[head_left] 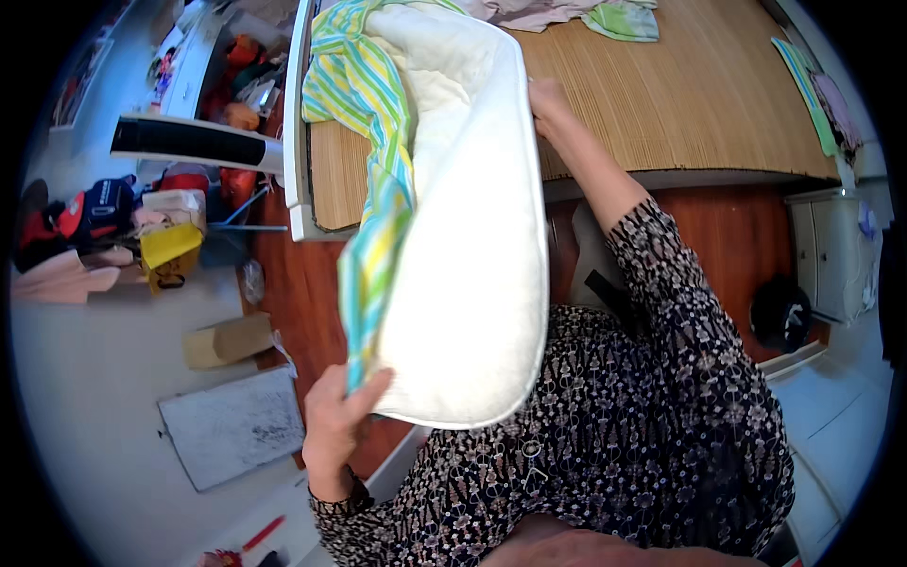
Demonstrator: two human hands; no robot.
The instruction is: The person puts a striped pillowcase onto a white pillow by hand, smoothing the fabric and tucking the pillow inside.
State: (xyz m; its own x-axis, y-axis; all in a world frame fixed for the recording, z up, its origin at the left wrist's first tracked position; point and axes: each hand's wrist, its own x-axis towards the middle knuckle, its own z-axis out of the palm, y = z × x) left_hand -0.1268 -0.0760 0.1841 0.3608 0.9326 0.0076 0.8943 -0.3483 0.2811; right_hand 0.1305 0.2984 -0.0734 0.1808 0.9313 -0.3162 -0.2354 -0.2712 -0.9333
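Note:
A long white padded mat [463,293] with rounded corners and a piped edge hangs in front of me, partly over the bed. Yellow, green and blue striped fabric [373,198] runs in bunched folds down its left side. Low down, my left hand [338,411] is closed on the near left corner, with the thumb over the striped fabric. Farther off, my right hand [546,104] is closed at the mat's right edge; its fingertips are partly hidden. The mat's far end is folded and rests on the bed.
Under the mat is a bed with a woven tan sleeping mat [680,94]. Crumpled pink cloth [539,11] and folded cloths [817,99] lie on it. On the left are a cardboard box [227,340], a yellow bag [170,248] and a backpack [99,208]. A small cabinet [831,255] stands right.

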